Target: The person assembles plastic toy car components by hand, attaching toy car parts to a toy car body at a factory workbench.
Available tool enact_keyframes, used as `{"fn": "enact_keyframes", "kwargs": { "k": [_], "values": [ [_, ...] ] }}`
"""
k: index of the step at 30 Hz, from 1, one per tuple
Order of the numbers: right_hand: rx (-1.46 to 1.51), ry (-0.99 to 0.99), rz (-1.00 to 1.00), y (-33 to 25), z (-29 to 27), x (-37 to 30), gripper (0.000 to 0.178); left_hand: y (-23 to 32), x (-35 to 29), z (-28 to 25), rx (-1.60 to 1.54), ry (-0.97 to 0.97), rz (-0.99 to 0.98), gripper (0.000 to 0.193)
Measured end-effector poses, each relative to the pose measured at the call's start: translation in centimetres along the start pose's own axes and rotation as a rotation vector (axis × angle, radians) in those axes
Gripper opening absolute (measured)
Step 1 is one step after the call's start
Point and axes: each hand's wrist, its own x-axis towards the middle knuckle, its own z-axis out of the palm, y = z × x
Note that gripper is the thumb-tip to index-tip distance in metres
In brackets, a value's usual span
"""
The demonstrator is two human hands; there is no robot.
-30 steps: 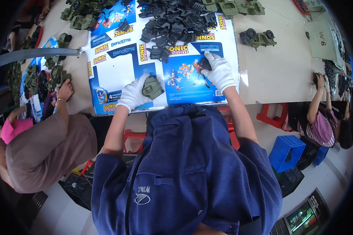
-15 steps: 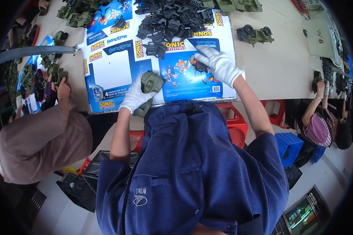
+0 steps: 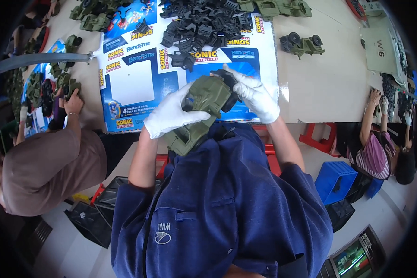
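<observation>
My left hand [image 3: 171,115], in a white glove, is wrapped round an olive-green toy truck body [image 3: 209,95], which is held tilted above the near edge of the table. At the body's far end my right hand [image 3: 258,99], gloved too, has its fingers closed on a black plastic part [image 3: 228,78] against the body. Whether that part is seated cannot be seen. A dark round piece, apparently a wheel [image 3: 229,103], shows beside the right fingers. Beyond the hands lies a heap of black plastic parts [image 3: 201,28], with one part [image 3: 181,60] at its near edge.
Printed blue and white card sheets [image 3: 134,83] cover the table's middle. A green toy chassis with black wheels [image 3: 302,44] stands on the right, and more green bodies [image 3: 282,8] lie at the back. Co-workers sit on both sides. Red stools [image 3: 317,136] and a blue crate [image 3: 336,180] are below.
My right hand has come left and nearer with the black part, up to the truck body. My left hand has raised and turned the body toward it.
</observation>
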Motion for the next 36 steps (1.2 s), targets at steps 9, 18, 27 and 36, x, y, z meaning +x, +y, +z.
{"fn": "enact_keyframes", "kwargs": {
  "k": [9, 18, 27, 36],
  "values": [
    [0.457, -0.024, -0.012, 1.0, 0.6, -0.2, 0.059, 0.2, 0.8, 0.6, 0.085, -0.011, -0.047, 0.079],
    [0.351, 0.011, -0.09, 0.2, 1.2, 0.0, 0.068, 0.8, 0.3, 0.6, 0.005, 0.014, -0.063, 0.074],
    [0.196, -0.007, -0.055, 0.9, 0.2, -0.2, 0.061, 0.9, 0.2, 0.6, 0.017, 0.014, -0.066, 0.072],
    [-0.225, -0.139, -0.142, -3.8, 0.1, 0.3, 0.071, 0.7, -0.2, 1.4, -0.07, 0.087, -0.042, 0.069]
  ]
}}
